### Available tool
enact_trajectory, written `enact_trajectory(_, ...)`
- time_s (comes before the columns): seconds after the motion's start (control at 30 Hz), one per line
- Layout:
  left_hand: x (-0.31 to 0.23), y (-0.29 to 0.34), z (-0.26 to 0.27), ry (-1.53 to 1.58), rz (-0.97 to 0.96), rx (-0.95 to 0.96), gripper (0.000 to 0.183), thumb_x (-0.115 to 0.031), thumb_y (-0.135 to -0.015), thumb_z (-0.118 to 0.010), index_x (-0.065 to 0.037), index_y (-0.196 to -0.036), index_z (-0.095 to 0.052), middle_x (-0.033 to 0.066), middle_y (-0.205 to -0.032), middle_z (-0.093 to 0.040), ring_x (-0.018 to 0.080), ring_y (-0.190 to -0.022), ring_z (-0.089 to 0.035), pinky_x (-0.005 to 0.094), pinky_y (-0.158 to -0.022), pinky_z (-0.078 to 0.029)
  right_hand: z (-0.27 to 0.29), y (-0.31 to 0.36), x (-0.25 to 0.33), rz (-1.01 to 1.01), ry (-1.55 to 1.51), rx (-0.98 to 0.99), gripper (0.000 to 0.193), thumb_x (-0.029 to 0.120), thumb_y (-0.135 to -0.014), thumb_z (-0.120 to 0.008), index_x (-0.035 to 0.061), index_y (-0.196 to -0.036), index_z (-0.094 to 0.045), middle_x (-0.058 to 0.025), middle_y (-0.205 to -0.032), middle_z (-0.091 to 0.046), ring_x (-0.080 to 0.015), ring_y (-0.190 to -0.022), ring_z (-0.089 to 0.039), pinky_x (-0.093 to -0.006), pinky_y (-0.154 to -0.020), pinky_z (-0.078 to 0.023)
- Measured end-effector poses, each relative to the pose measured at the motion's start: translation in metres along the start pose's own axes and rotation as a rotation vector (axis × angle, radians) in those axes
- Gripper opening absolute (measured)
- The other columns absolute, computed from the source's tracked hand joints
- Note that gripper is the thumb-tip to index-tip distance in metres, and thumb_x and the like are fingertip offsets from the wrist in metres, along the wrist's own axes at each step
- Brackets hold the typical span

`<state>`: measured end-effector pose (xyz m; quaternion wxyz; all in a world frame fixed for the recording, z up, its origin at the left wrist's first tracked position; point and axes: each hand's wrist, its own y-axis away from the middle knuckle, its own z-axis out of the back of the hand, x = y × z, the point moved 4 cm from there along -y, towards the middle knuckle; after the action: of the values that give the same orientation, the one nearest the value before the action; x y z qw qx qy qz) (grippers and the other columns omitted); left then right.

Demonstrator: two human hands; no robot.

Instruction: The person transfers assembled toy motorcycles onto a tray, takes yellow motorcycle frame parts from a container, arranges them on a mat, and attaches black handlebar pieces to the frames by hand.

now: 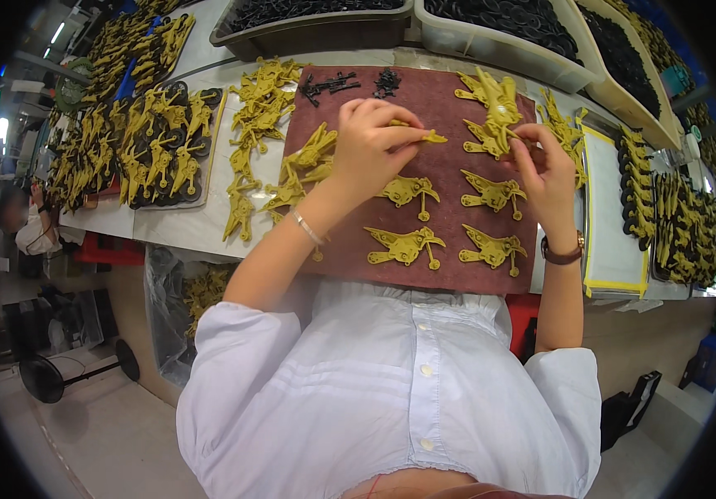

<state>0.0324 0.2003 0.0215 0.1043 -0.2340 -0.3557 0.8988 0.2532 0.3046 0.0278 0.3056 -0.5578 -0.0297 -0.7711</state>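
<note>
My left hand is closed over the middle of a dark red mat, pinching a small yellow plastic piece whose tip sticks out past the fingers. On the right, my right hand has thumb and forefinger together at the lower end of a yellow plastic part. Below the hands lie separate yellow parts shaped like motorbike frames, among them a lower-left one and a lower-right one. Small black pieces and a black cluster rest along the mat's far edge.
A pile of yellow parts runs beside the mat's left. Farther left sits a tray of yellow parts with black wheels. Grey and white bins of black pieces stand behind. A yellow-taped sheet lies right. Another person is far left.
</note>
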Motion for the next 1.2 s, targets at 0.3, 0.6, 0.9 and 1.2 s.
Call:
enact_trajectory(0.3,0.007,-0.003,-0.039,-0.080,0.007,0.347,0.024,-0.012,-0.077,-0.066,-0.016,-0.100,-0.073,0.0042,-0.104,-0.068,0.0222,-0.101,-0.061,0.0397,-0.093,-0.041,0.023,0.037,0.018,0.220,0.263,-0.059,0.020,-0.009,-0.080,-0.059,-0.0005,-0.098,-0.063,-0.0112,-0.094,-0.063,-0.0220,-0.080,-0.065,-0.0291,-0.066,-0.051)
enact_trajectory(0.6,-0.074,0.003,-0.017,0.430,0.105,0.233,0.024,-0.013,-0.079,-0.072,-0.006,-0.102,-0.069,0.0117,-0.123,-0.061,0.0327,-0.111,-0.058,0.0437,-0.095,-0.043,-0.012,0.059,0.047,0.380,0.153,0.101,0.032,-0.013,-0.081,-0.057,0.0015,-0.110,-0.059,-0.0139,-0.097,-0.063,-0.0319,-0.084,-0.063,-0.0367,-0.071,-0.051)
enact_trajectory(0.9,-0.071,0.012,0.023,0.278,0.118,0.123,0.014,0.001,-0.074,-0.073,-0.001,-0.086,-0.067,0.0136,-0.120,-0.065,0.0296,-0.110,-0.062,0.0369,-0.092,-0.049,0.075,0.045,-0.001,0.117,0.313,-0.402,0.023,-0.005,-0.087,-0.063,0.0016,-0.109,-0.056,-0.0105,-0.094,-0.066,-0.0175,-0.084,-0.067,-0.0300,-0.078,-0.054)
enact_trajectory(1.2,0.009,0.066,0.099,0.050,0.360,-0.336,0.009,0.002,-0.081,-0.074,0.000,-0.088,-0.068,0.0133,-0.116,-0.065,0.0277,-0.117,-0.060,0.0374,-0.096,-0.047,0.120,-0.012,-0.097,0.049,0.498,-0.184,0.014,0.002,-0.090,-0.064,0.0002,-0.104,-0.062,-0.0091,-0.102,-0.068,-0.0162,-0.089,-0.067,-0.0280,-0.083,-0.053)
